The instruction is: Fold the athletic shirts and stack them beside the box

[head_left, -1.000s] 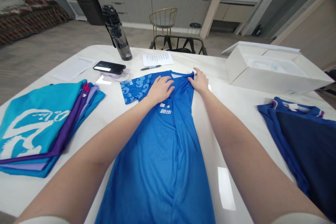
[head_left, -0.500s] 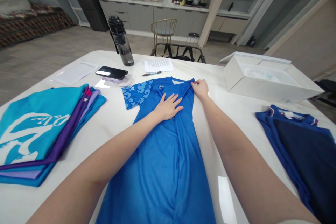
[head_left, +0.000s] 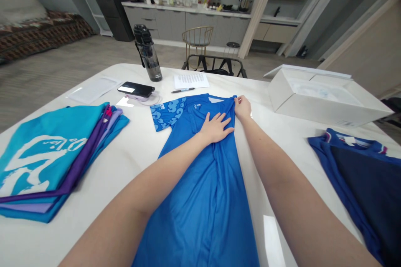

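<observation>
Blue jersey (head_left: 206,183), folded lengthwise into a long narrow strip, lies down the middle of the white table (head_left: 131,162), its collar end far from the viewer and its hem running off the lower edge of the view. Over the last second the left hand (head_left: 215,127) has slid from the collar area toward the viewer and across to the strip's right half; it now rests flat, palm down, fingers spread, pressing the cloth and gripping nothing. The right hand (head_left: 242,107) has kept its place at the far right corner, where its fingertips pinch the folded shoulder edge of the jersey. The shift suggests smoothing is under way: one hand anchors the corner while the other flattens the fabric below it. Relative to the grip, nearly all of the garment lies nearer the viewer than both hands; the patterned sleeve (head_left: 167,112) projects to the left of them. To the left sits a stack of folded shirts (head_left: 46,158), to the right a dark blue garment (head_left: 363,175), and beyond it an open white box (head_left: 322,96). A phone (head_left: 136,89), pen (head_left: 182,90), sheet of paper (head_left: 191,80) and water bottle (head_left: 148,53) lie behind the collar.
</observation>
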{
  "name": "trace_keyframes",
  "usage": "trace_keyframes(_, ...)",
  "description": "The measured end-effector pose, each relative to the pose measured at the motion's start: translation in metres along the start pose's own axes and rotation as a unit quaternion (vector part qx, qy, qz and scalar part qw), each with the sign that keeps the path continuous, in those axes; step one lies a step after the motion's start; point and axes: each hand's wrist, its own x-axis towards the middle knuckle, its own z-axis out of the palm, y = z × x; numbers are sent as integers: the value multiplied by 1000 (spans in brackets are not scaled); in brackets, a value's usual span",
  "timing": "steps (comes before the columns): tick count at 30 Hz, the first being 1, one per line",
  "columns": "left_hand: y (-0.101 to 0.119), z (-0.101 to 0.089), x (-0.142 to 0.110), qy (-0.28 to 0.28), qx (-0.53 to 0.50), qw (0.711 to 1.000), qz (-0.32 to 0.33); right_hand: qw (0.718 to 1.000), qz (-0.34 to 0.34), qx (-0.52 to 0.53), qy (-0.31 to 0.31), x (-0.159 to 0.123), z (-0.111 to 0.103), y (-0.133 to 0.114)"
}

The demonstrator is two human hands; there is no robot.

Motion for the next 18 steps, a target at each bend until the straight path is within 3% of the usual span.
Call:
trace_keyframes(4, -33, -12, -3, 35, -30, 997, -69, 1000, -17, -6, 0, -4, -2, -4)
trace_keyframes(8, -104, -29, -28, 71, 3, 984, -166, 996, -73, -58, -3, -9, -5, -10)
trace_keyframes(12, -169, -43, -63, 86, 45, 971, -218, 993, -85, -76, -10, -11, -5, -12)
trace_keyframes(15, -192, -51, -83, 126, 71, 959, -246, 994, -77, -72, -4, -10, -4, -11)
trace_keyframes(18, -193, -56, -92, 159, 92, 941, -283, 995, -77, -71, 6, -10, -3, -11)
